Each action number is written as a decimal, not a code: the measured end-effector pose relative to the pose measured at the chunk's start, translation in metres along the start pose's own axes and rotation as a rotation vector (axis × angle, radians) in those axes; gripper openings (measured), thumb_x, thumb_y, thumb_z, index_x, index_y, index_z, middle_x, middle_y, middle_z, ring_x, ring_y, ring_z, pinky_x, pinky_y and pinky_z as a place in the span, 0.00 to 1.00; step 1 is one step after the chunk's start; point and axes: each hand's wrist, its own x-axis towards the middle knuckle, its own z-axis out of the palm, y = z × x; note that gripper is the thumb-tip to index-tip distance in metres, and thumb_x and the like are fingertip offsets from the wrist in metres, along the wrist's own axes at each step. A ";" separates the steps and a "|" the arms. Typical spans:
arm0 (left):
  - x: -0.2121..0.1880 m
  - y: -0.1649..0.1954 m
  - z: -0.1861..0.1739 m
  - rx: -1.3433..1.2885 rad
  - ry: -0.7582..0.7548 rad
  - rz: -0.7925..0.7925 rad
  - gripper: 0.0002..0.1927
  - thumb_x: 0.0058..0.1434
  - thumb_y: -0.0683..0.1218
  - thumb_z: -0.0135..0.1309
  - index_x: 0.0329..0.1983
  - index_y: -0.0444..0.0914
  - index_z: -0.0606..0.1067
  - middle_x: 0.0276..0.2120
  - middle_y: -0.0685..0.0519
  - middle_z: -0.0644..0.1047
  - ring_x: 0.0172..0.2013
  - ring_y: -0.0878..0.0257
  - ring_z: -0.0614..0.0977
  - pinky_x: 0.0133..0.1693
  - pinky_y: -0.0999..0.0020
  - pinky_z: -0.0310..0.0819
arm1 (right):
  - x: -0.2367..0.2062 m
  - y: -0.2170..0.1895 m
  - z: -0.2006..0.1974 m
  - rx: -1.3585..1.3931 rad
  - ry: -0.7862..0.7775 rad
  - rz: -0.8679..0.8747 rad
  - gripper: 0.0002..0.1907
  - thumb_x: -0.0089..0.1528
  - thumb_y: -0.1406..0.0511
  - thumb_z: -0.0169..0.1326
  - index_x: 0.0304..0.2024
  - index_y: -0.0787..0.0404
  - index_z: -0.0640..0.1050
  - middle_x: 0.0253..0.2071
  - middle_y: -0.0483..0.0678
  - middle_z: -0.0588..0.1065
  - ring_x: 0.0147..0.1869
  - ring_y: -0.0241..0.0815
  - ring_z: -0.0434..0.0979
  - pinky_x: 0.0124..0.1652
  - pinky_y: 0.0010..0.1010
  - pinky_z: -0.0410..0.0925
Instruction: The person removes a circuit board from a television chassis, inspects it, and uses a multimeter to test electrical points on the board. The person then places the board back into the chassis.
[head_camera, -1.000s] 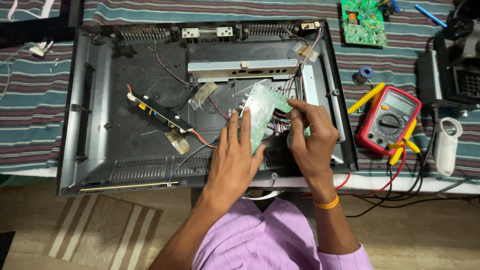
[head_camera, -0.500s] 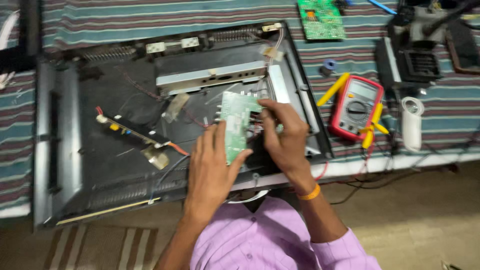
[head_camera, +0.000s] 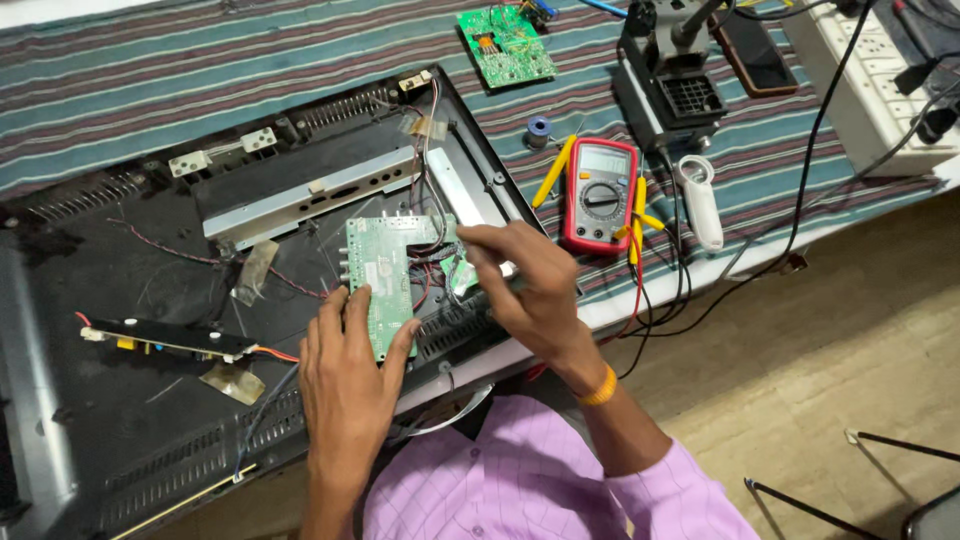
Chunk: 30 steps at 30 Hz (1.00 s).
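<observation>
Lying flat inside the open black back panel (head_camera: 120, 400), close to its right rim and the desk's (head_camera: 800, 190) front edge, the green circuit board (head_camera: 385, 270) has bare panel to its left and a red multimeter (head_camera: 600, 195) just beyond the rim on the right. The left hand (head_camera: 345, 385) rests with fingers spread and released on the board's lower edge, while the right hand (head_camera: 530, 285) has its fingers pinched on the wires (head_camera: 430, 255) at the board's right side. The board is pale green and rectangular, with small components on its face.

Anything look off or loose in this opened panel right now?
Yes. The green circuit board sits tilted, at an angle to the chassis edges, with the left hand on its lower edge and the right hand at its right side. A piece of tape curls up loose from the back panel. No visible breakage.
</observation>
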 end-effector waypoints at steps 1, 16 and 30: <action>0.000 0.000 0.000 0.001 0.003 -0.002 0.31 0.62 0.58 0.58 0.59 0.31 0.72 0.56 0.36 0.73 0.52 0.41 0.75 0.52 0.48 0.68 | -0.004 0.001 -0.007 -0.023 0.008 -0.007 0.11 0.65 0.74 0.58 0.50 0.61 0.80 0.35 0.48 0.77 0.35 0.38 0.77 0.36 0.29 0.70; 0.000 -0.001 0.000 -0.064 0.016 -0.004 0.32 0.63 0.58 0.57 0.61 0.30 0.71 0.55 0.37 0.73 0.52 0.41 0.76 0.51 0.48 0.69 | -0.013 0.109 -0.147 -0.701 -0.125 0.348 0.16 0.61 0.65 0.65 0.50 0.65 0.82 0.45 0.55 0.80 0.41 0.48 0.79 0.41 0.38 0.70; -0.001 -0.001 -0.001 -0.058 0.013 -0.007 0.31 0.64 0.57 0.57 0.60 0.30 0.71 0.56 0.37 0.74 0.52 0.41 0.76 0.50 0.48 0.69 | -0.001 0.065 -0.140 -0.380 -0.003 0.201 0.09 0.67 0.69 0.63 0.50 0.64 0.80 0.41 0.48 0.80 0.41 0.38 0.82 0.40 0.27 0.73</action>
